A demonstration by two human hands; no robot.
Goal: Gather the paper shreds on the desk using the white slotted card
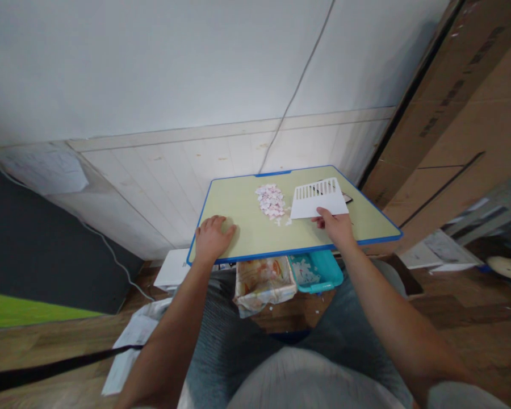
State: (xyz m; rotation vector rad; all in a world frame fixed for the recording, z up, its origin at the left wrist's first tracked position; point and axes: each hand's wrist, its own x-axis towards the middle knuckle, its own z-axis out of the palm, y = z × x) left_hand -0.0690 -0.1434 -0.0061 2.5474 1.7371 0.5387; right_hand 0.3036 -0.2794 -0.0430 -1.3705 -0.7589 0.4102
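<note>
My right hand (333,225) pinches the lower edge of a white slotted card (317,205), thumb on top; a row of narrow slots runs along its far side. The card is over the right part of a pale yellow-green table (247,241) with a blue rim. Beneath it, a dark-edged flat object (347,197) shows only in part. Just left of the card lies a heap of small white and pinkish paper scraps (271,201), with a few loose bits between. My left hand (213,236) rests on the table near its left edge, fingers spread, holding nothing.
Below the front edge stand a lined box (264,284) and a turquoise bin (321,284) with paper scraps inside. Tall cardboard boxes (443,119) rise at the right. A cable (298,85) runs down the wall behind the table. A white box (172,271) sits at the left.
</note>
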